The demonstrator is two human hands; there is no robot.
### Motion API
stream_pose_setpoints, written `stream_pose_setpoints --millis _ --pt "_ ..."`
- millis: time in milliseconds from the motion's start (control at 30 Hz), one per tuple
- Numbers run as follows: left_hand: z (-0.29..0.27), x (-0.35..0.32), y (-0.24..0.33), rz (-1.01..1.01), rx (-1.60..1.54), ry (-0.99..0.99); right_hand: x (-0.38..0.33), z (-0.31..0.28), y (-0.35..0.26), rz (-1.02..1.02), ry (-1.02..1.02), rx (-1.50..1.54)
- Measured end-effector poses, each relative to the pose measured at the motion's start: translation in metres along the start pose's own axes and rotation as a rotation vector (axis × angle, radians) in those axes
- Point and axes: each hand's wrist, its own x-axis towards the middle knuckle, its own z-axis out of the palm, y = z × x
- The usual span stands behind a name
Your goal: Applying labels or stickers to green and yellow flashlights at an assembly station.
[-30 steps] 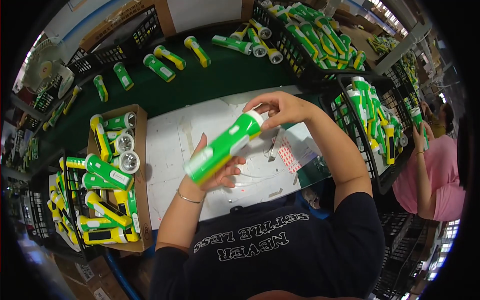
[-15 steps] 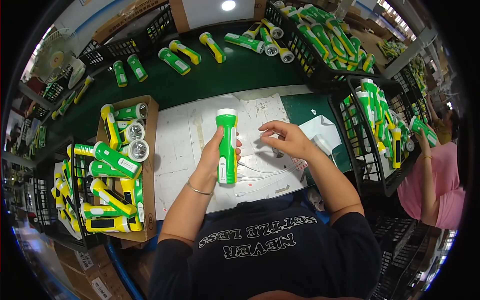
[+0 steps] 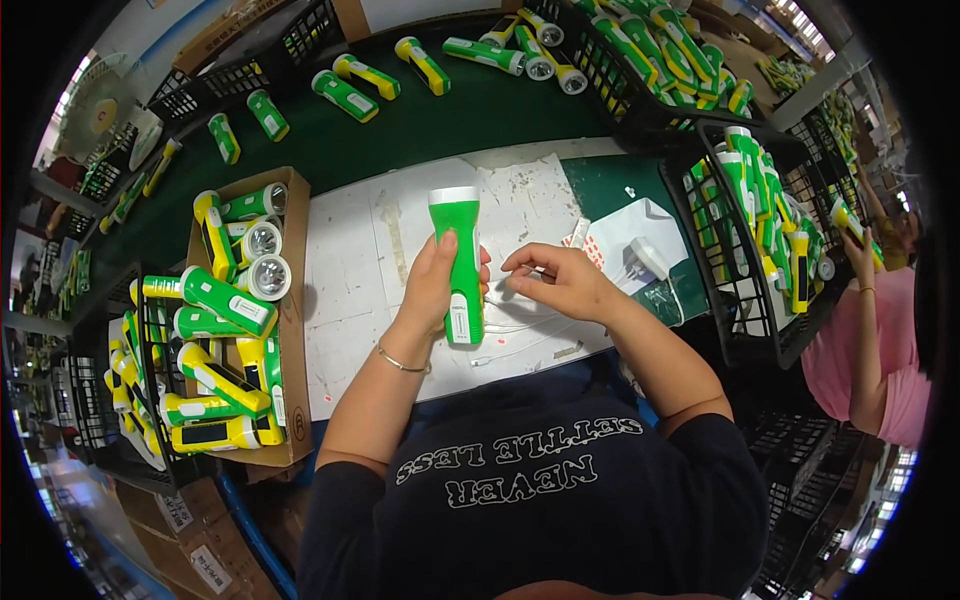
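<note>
- The left hand is wrapped around a green torch, thumb across its front, holding it upright over the white mat, white head pointing far.
- The right hand is just right of the torch, fingers pinched together on something small and pale; what it is cannot be told. The fingertips sit close to the torch body without clearly touching it.
- Thin white wires lie on the mat under and near the right hand.
- A cardboard box at the left holds green-and-yellow torches, some with lenses facing up.
- More torches lie loose on the green table at the far side.
- Black crates at the right and far right are packed with torches standing on end.
- A small white adapter rests on a white sheet right of the mat.
- Another person in a pink top stands at the far right, one hand raised holding a torch.
</note>
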Motion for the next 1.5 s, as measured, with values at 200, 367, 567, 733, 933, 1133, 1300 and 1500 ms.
stream_pose_setpoints --millis 200,367,567,733,933,1133,1300,1500 --pt "-0.001 0.0 -0.005 0.07 0.002 -0.054 -0.008 0.015 -0.003 0.085 -0.166 0.031" --pt "-0.001 -0.001 -0.008 0.052 0.013 -0.062 -0.011 0.026 0.011 0.038 -0.148 0.067" --pt "-0.001 0.001 -0.007 -0.013 -0.029 -0.033 -0.01 0.028 -0.009 -0.038 0.054 -0.221" --pt "-0.002 0.005 -0.01 -0.075 -0.105 0.007 -0.011 0.035 0.005 0.065 -0.049 -0.071" --pt "0.01 0.004 -0.015 -0.105 -0.173 0.095 -0.015 0.066 0.011 0.317 -0.161 0.498" --pt "0.022 0.003 0.004 -0.205 -0.454 0.003 -0.035 0.061 -0.004 0.543 -0.39 0.865" --pt "0.012 0.021 -0.011 -0.275 -0.774 -0.232 -0.053 0.061 0.001 0.463 -0.612 1.149" --pt "0.032 0.016 0.009 -0.248 -0.246 -0.115 -0.062 0.067 0.006 0.474 -0.45 0.974"
